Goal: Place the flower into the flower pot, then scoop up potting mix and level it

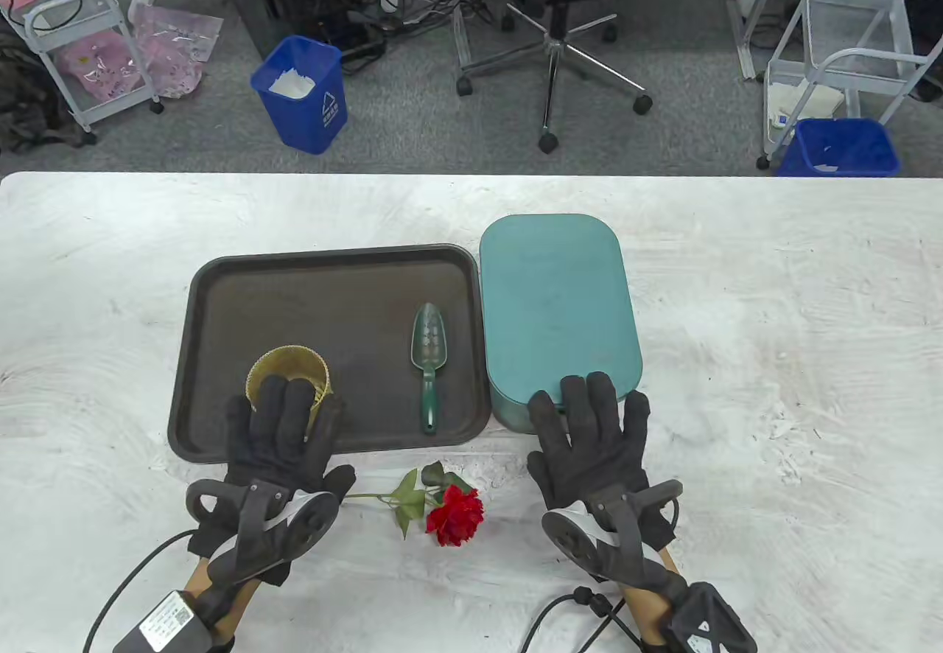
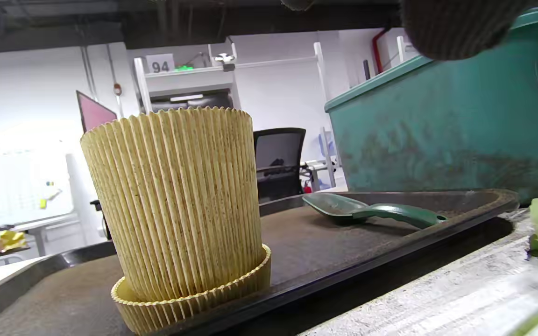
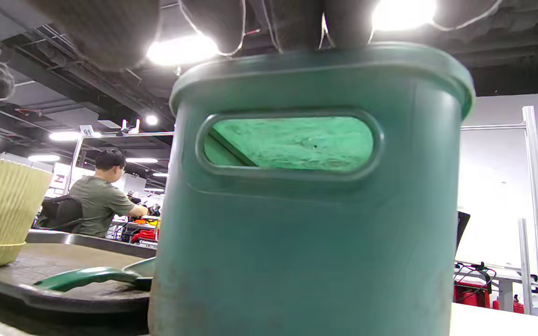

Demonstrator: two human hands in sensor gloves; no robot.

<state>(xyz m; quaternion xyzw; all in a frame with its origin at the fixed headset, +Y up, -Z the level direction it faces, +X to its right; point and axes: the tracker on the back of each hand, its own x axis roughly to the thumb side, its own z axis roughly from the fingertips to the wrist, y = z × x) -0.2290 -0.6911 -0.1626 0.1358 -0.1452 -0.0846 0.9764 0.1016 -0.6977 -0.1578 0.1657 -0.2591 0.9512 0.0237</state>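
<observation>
Resting flat, both hands open, right hand (image 1: 589,435) on bin lid (image 1: 552,299), handle slot (image 3: 289,143) only in wrist view

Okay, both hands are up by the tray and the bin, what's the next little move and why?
Probably draw the left hand back from the flower pot and pinch the stem of the rose. The rose lies on the table in front of the tray, the pot looks empty, and neither hand holds anything; the right hand rests on the closed teal bin.
</observation>
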